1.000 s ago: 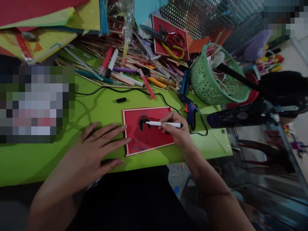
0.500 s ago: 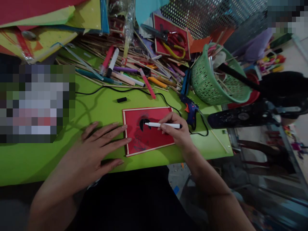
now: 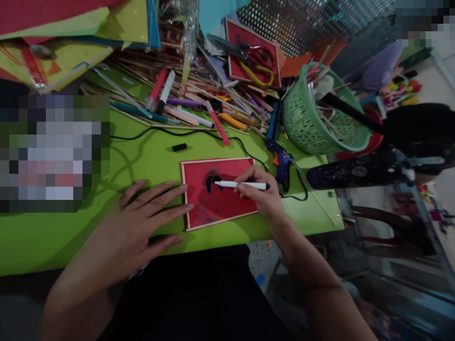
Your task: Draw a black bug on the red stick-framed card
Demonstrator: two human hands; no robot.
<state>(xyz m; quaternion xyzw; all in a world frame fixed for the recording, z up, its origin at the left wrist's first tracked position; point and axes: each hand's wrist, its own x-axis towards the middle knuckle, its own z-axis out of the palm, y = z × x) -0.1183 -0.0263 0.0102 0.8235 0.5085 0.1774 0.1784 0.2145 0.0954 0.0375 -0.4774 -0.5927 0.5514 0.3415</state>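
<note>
Marker (image 3: pixel 228 184) between right fingers (image 3: pixel 253 190), tip at red board (image 3: pixel 232 201)

A red board (image 3: pixel 231 203) is lying flat on the green table (image 3: pixel 149 161), its longer sides running across. Thin pale sticks (image 3: pixel 216 160) are edging it along the left, top and bottom. A black curved shape (image 3: pixel 209 185) is standing out near its upper middle, and fainter dark marks (image 3: pixel 208 215) are showing at lower left. An uncapped white pen (image 3: pixel 228 183) is pointing its tip leftward at the shape, its dark back end facing right
</note>
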